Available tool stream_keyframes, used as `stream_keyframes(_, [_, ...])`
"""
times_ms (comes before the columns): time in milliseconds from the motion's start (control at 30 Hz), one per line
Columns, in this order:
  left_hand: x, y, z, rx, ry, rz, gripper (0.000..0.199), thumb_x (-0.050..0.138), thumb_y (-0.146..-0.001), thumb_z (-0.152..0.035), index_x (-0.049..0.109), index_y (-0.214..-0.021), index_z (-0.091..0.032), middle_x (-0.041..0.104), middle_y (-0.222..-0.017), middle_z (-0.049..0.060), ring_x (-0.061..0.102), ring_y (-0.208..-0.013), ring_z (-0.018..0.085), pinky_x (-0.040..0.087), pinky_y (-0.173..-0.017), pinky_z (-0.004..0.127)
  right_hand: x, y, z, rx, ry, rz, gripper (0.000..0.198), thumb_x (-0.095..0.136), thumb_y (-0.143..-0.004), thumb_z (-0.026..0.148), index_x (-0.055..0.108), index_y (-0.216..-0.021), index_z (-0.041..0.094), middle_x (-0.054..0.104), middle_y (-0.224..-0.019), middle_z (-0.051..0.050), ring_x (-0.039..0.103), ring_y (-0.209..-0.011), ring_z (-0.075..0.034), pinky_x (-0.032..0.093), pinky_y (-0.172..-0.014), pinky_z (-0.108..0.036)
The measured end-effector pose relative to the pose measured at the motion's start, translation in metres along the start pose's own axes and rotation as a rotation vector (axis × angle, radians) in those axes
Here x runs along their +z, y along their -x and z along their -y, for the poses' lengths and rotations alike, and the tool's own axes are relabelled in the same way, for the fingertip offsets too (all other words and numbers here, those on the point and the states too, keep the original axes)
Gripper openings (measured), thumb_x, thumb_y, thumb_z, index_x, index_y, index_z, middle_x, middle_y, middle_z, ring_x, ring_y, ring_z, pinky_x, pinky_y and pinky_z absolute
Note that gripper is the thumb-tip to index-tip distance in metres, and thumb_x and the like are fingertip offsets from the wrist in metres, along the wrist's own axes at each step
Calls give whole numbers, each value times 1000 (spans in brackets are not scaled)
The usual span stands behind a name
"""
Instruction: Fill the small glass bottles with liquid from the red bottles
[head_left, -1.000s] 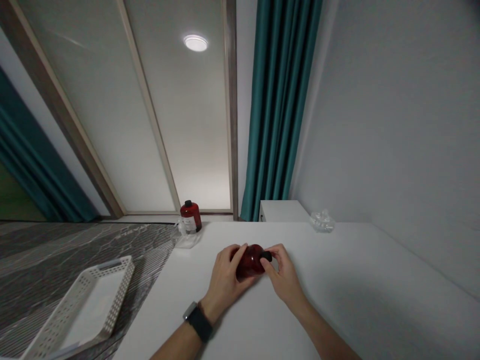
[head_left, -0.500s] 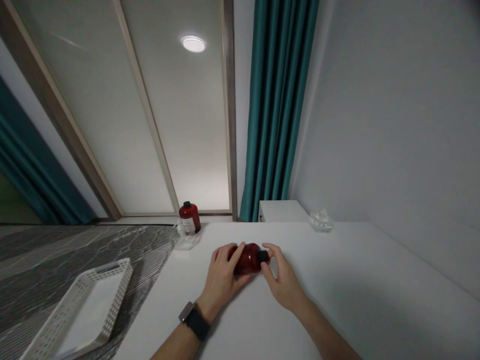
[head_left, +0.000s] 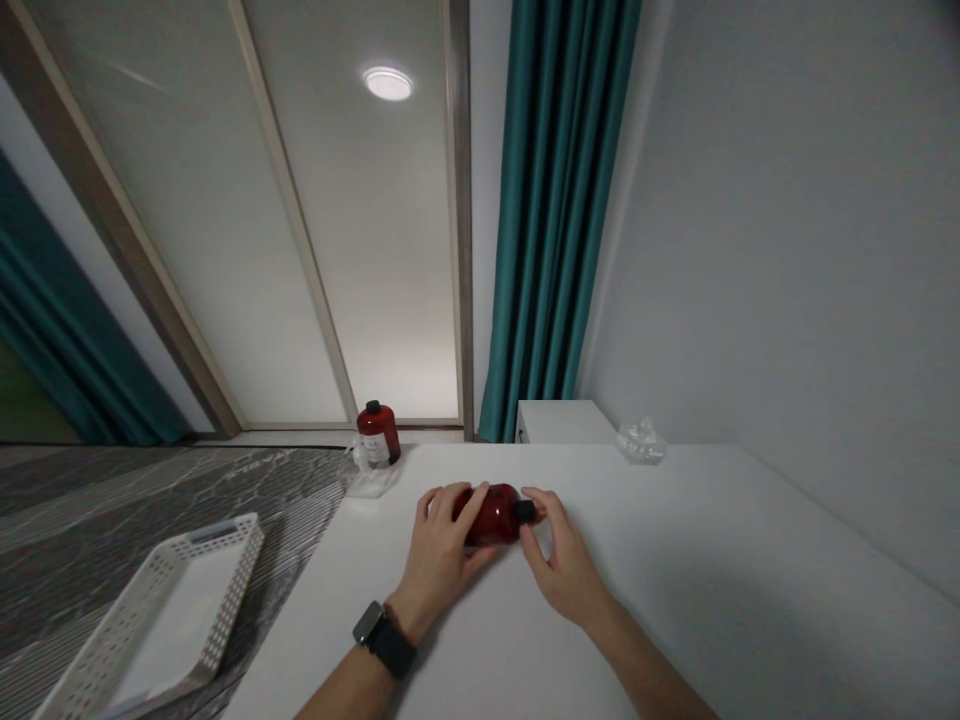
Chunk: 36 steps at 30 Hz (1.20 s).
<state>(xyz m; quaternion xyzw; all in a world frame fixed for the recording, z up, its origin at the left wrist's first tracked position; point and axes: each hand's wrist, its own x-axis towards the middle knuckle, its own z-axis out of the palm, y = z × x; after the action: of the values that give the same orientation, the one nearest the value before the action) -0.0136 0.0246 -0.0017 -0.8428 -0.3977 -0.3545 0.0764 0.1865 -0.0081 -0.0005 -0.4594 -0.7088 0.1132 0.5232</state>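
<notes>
A dark red bottle (head_left: 498,514) lies on its side over the white table, its black cap (head_left: 524,511) pointing right. Wrapped round the bottle's body is my left hand (head_left: 444,545), thumb on the near side and fingers over the top; the bottle's base is hidden under it. My right hand (head_left: 562,560) curls at the cap end, thumb and forefinger closed about the cap; the other fingers are partly hidden behind it. A watch with a dark band sits on my left wrist.
A second red bottle (head_left: 379,434) with a pale label stands at the table's far left corner, beside clear plastic packaging (head_left: 367,480). Crumpled clear plastic (head_left: 641,442) lies at the far right. A white perforated basket (head_left: 238,590) is left of the white table (head_left: 697,580). A wall rises on the right.
Almost nothing differs. Both hands and the bottle sit very slightly further left in the picture, and my grip on the bottle and cap looks the same.
</notes>
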Motion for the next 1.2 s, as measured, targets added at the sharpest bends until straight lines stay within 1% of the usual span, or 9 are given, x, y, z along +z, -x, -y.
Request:
stream_keyframes(67, [0,1,0,0,-2,-5,76,79,-77,-27,43,-144,-20,58,-126,16,55,-112,32,40,-99,49,0,0,-2,-11,-11,39,28,46,-95,21,54,-121,21,65,-103,-7,64,-91,-20,52,-84,-32])
stream_keyframes(233, [-1,-1,-3,29,-25,-3,74,81,-76,-26,46,-141,-19,58,-124,17,55,-111,32,41,-97,49,2,-1,-11,109,15,54,18,51,-95,31,59,-108,21,63,-78,-1,61,-71,-19,51,-68,-30])
stream_keyframes(267, [-2,-1,-3,30,-25,0,74,81,-77,-27,46,-141,-19,59,-124,17,56,-111,32,41,-97,49,2,-1,-12,111,8,62,18,50,-96,31,59,-107,21,64,-80,-2,61,-73,-20,51,-70,-30])
stream_keyframes(367, [-4,-3,-3,36,-20,5,74,81,-76,-27,46,-141,-18,59,-123,16,56,-110,31,41,-97,49,0,-1,-12,71,-39,96,22,47,-97,29,57,-115,22,67,-102,-6,63,-90,-21,51,-83,-33])
stream_keyframes(433, [-5,-3,-3,44,-25,4,74,81,-76,-26,46,-141,-18,59,-124,16,56,-111,31,40,-97,49,0,-1,-12,55,-59,121,23,45,-98,29,56,-118,22,66,-107,-7,63,-95,-21,51,-86,-33])
stream_keyframes(667, [-4,-1,-7,21,-107,-25,70,80,-75,-22,50,-139,-20,59,-124,16,57,-113,33,36,-98,50,1,0,-15,113,-47,100,21,45,-98,33,56,-110,20,68,-93,-6,64,-79,-20,53,-73,-32])
stream_keyframes(900, [-8,-4,-11,40,-22,-14,70,79,-78,-33,48,-140,-20,61,-120,15,58,-107,30,38,-95,46,-3,-1,-11,105,-36,97,22,43,-98,35,56,-110,21,70,-97,-7,67,-84,-22,53,-75,-33])
stream_keyframes(1067, [-7,-1,-13,17,-69,-10,69,78,-80,-35,49,-140,-21,63,-119,15,59,-107,30,39,-93,46,1,-1,-12,183,-98,79,24,43,-97,41,54,-106,21,70,-86,-6,67,-74,-21,51,-67,-31])
stream_keyframes(1200, [-5,1,-20,-19,-122,-23,69,79,-79,-30,49,-140,-21,63,-119,15,60,-107,32,39,-92,47,8,1,-11,252,-144,26,26,43,-97,44,54,-103,21,69,-81,-5,66,-70,-20,50,-64,-31])
